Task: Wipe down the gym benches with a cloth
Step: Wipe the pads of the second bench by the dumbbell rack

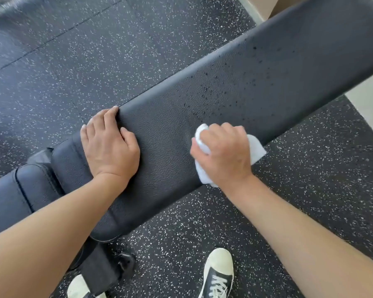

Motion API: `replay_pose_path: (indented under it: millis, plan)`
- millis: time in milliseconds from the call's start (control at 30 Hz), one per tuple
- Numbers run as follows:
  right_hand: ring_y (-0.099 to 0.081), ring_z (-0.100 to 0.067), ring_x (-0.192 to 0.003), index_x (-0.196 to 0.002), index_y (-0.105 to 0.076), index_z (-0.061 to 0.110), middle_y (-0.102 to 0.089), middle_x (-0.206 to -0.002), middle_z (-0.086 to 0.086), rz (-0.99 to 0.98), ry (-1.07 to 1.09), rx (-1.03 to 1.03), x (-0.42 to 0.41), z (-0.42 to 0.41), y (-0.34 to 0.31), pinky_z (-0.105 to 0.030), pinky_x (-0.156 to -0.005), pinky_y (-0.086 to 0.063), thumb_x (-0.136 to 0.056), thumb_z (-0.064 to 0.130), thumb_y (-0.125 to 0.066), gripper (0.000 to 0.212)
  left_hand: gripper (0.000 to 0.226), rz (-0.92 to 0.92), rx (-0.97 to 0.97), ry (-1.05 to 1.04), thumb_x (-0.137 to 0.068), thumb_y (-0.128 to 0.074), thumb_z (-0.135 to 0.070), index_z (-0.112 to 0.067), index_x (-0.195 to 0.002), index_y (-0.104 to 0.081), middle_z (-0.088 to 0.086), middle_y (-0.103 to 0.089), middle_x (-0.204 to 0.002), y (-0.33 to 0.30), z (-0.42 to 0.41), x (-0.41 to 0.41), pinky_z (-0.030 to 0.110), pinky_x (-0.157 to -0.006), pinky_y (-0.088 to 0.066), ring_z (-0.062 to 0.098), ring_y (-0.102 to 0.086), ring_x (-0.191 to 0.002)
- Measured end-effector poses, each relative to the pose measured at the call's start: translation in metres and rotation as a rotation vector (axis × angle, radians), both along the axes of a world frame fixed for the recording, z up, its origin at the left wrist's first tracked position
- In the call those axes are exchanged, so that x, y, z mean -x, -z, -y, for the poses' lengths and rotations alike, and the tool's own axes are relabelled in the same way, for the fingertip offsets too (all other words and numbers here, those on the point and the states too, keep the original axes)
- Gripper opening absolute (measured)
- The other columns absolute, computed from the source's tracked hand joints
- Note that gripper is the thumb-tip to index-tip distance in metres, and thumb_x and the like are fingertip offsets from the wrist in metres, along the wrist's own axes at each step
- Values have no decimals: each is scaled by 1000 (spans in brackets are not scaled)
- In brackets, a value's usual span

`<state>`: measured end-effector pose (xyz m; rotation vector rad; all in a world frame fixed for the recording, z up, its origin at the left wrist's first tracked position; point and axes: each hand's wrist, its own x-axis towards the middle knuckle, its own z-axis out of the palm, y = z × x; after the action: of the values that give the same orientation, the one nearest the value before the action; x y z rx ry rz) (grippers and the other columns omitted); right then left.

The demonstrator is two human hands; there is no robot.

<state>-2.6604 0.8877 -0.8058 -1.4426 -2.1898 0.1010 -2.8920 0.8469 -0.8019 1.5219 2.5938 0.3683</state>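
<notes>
The right hand (222, 153) curls its fingers round a bunched white cloth (255, 150), pressing it onto the near edge of the black padded bench (256, 82). The left hand (110, 145) lies flat on the pad, fingers loosely spread, fingertips hooked over the far edge. Dark droplets speckle the pad further along. Below lies black speckled rubber floor (73, 61), with a black-and-white sneaker (219, 274) near the bench.

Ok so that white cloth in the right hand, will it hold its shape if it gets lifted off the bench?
Probably not. The white cloth bunches and folds under the right hand, so it looks floppy. It seems thin, likely light. Gripped on the black padded bench, it should slide easily.
</notes>
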Motion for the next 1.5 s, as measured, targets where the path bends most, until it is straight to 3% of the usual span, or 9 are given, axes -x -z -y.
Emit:
replay_pose_path:
  millis: [267, 400, 567, 700, 867, 1000, 1267, 1400, 1500]
  plan:
    - [-46, -25, -62, -65, -59, 18, -49, -64, -2, -65, -407, 11, 68, 42, 2, -38, -59, -32, -88, 23, -68, 25, 57, -26, -6, -27, -91, -36, -30, -15, -144, -50, 13, -53, -145, 2, -3, 0, 51, -122, -25, 36, -44, -136]
    - [-51, -27, -59, -67, -58, 16, -50, -62, -3, 10, -221, -79, -14, -17, 6, -40, -56, -36, -86, 31, -74, 29, 54, -25, -28, -22, -92, -36, -31, -17, -143, -49, 13, -54, -143, 3, -2, -1, 51, -122, -26, 35, -45, -135]
    - [-36, -24, -57, -64, -48, 16, -30, -63, 6, 61, 133, 24, -64, -54, 4, -35, -61, -19, -89, 29, -67, 34, 54, -22, -45, -12, -92, -38, -31, -16, -142, -49, 12, -54, -142, 4, -2, 1, 53, -122, -26, 35, -45, -134]
    - [-37, -25, -57, -65, -37, 22, -37, -59, 2, 5, -26, 24, 13, -27, 1, -35, -59, -21, -85, 28, -71, 40, 54, -8, -46, 2, -93, -39, -30, -15, -144, -49, 11, -53, -143, 3, -3, 2, 52, -123, -24, 34, -43, -136]
    - [-44, -27, -58, -61, -47, 20, -46, -59, -1, 3, -237, 55, 99, -3, -3, -36, -60, -20, -82, 27, -73, 34, 58, 27, 6, -14, -93, -39, -29, -14, -148, -49, 11, -52, -149, 0, -1, 4, 52, -124, -22, 34, -42, -140]
    - [-46, -27, -59, -64, -52, 18, -48, -61, -2, 41, -319, 12, 58, -22, -4, -38, -58, -35, -87, 30, -72, 33, 56, 22, 25, 5, -95, -41, -29, -14, -149, -46, 10, -49, -150, -1, -1, 4, 52, -126, -19, 33, -40, -142]
    - [-32, -25, -57, -65, -62, 8, -41, -60, -4, 347, -16, 123, -60, -4, -15, -35, -61, -15, -107, 27, -30, 56, 59, 59, 71, 1, -95, -37, -32, -14, -151, -43, 10, -46, -151, -6, -2, 5, 53, -128, -14, 34, -37, -143]
    - [-28, -25, -53, -58, -38, 15, -31, -56, -1, 189, -81, 66, -17, 5, -7, -39, -51, -26, -88, 16, -68, 42, 60, 68, 83, -2, -94, -37, -32, -12, -151, -44, 11, -46, -152, -10, -4, 5, 54, -127, -14, 35, -37, -144]
    - [-30, -26, -53, -59, -34, 18, -27, -57, 1, 109, -198, -6, 22, -28, -4, -39, -51, -29, -86, 20, -71, 46, 60, 65, 84, 0, -94, -38, -32, -13, -151, -44, 10, -46, -152, -8, -4, 5, 53, -128, -14, 34, -37, -145]
